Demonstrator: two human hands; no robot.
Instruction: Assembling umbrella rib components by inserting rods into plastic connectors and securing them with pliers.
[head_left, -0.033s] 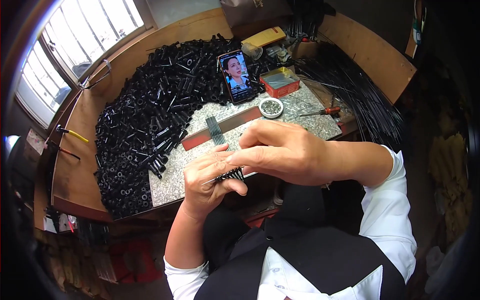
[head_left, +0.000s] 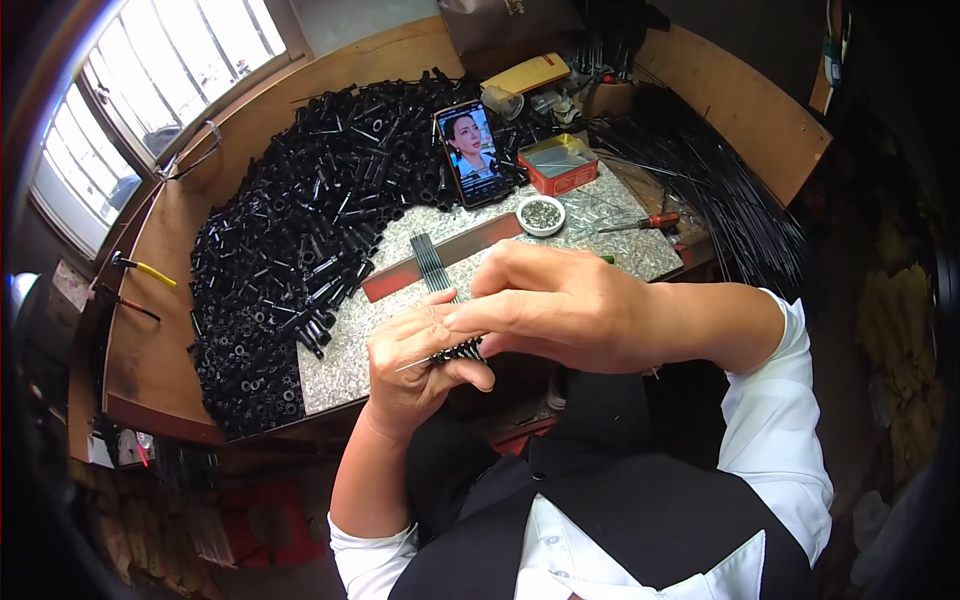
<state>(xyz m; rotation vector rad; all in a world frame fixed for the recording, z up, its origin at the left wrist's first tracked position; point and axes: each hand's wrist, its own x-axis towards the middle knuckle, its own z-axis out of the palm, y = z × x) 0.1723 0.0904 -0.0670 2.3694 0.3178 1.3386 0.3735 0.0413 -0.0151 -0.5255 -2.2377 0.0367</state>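
My left hand [head_left: 412, 345] is closed around a bundle of thin dark rods [head_left: 430, 262], whose far ends rest across a flat metal bar [head_left: 470, 243] with a reddish face. Small black ribbed ends [head_left: 462, 350] of the bundle show between its thumb and fingers. A thin pale pin or wire [head_left: 412, 365] pokes out beside them, over the left palm edge. My right hand [head_left: 565, 310] is closed and reaches over these ends from the right, its fingertips meeting the left fingers. What it pinches is mostly hidden; a bit of green [head_left: 607, 259] shows behind its knuckles.
A large heap of black tubular parts [head_left: 300, 200] covers the bench's left and back. A propped phone [head_left: 468, 155], a white dish [head_left: 541, 215] of small metal pieces, a red tin [head_left: 558, 165] and a screwdriver [head_left: 640, 222] stand or lie beyond my hands. Long black rods [head_left: 720, 190] lie right.
My right hand has shifted slightly left over the black ends and covers more of them. The thin pin's tip now reaches farther left. My left hand stays in place.
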